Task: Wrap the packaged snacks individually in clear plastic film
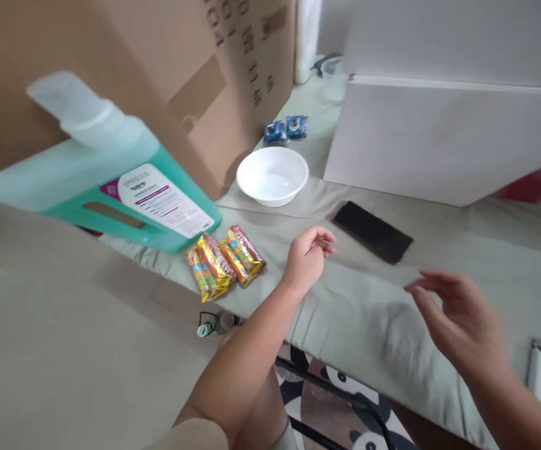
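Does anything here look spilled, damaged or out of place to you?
Nothing looks spilled or damaged. The one odd thing is the large green jug, close to the edge of the table beside the snack packets; it appears to lean, possibly from the camera angle.

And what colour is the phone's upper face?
The phone looks black on top, in the head view.
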